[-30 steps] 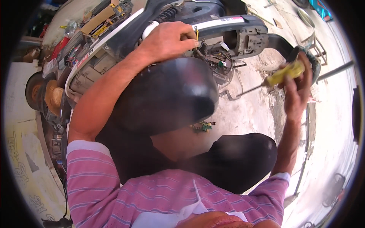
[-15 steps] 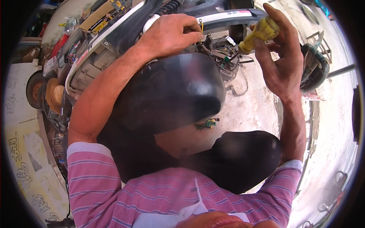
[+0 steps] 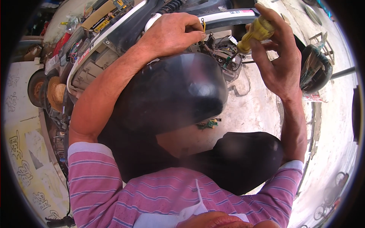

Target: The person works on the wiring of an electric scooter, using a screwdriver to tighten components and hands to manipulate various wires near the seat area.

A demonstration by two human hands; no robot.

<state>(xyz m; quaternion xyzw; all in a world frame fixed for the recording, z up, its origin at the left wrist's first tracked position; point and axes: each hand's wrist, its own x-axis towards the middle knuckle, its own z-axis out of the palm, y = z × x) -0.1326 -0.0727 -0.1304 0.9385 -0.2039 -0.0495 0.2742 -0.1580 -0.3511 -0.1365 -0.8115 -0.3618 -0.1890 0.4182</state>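
My left hand (image 3: 169,35) is at the top of the open scooter body (image 3: 91,68), pinching a small yellow wire (image 3: 204,26) between thumb and forefinger, just above a glossy black rounded panel (image 3: 176,87). My right hand (image 3: 278,64) grips a yellow-handled screwdriver (image 3: 258,31), its shaft angled down into a cluster of wires and metal parts (image 3: 224,53) to the right of my left hand. The screwdriver's tip is too small to make out among the parts. A white trim strip (image 3: 228,16) runs behind both hands.
A cardboard box with tools (image 3: 102,17) lies upper left. A wheel (image 3: 36,89) and straw hat (image 3: 57,95) are at left. A black wrapped bulky part (image 3: 315,70) and metal frame stand right. A small green item (image 3: 207,123) lies on the concrete floor (image 3: 247,114) by my knee.
My right hand has swung up and left, bringing the screwdriver from the right side into the wiring cluster. My left hand has shifted slightly up and right, still pinching the yellow wire.
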